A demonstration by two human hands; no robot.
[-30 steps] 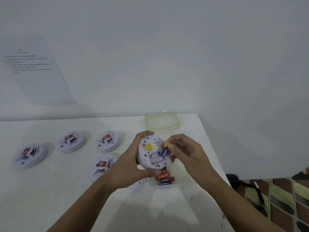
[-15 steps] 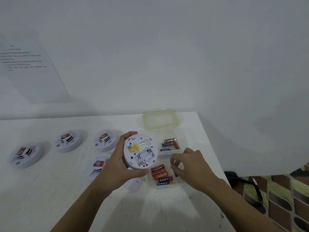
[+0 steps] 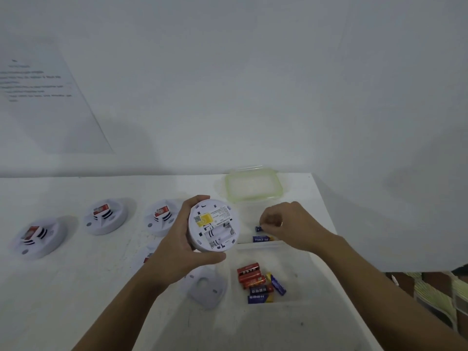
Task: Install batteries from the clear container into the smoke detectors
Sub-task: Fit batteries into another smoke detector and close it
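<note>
My left hand (image 3: 174,247) grips a white smoke detector (image 3: 215,224) off the table, its back turned toward me. The back shows a yellow label and an open battery bay with no cells in it. My right hand (image 3: 291,224) reaches into the far compartment of the clear container (image 3: 301,269), fingertips pinching the end of a blue battery (image 3: 258,228). A second blue battery (image 3: 262,239) lies just below it. The near compartment holds several red and blue batteries (image 3: 258,282).
Three smoke detectors (image 3: 38,236) (image 3: 106,216) (image 3: 160,217) stand in a row at the left, and a fourth (image 3: 149,254) is mostly hidden behind my left wrist. A loose white cover plate (image 3: 207,290) lies beside the container. The greenish lid (image 3: 253,184) rests by the wall. The table's right edge is close.
My right hand took the blue battery away from the detector, dipped to the near compartment, then moved to the far one and pinched a blue battery. The detector shifted left.
</note>
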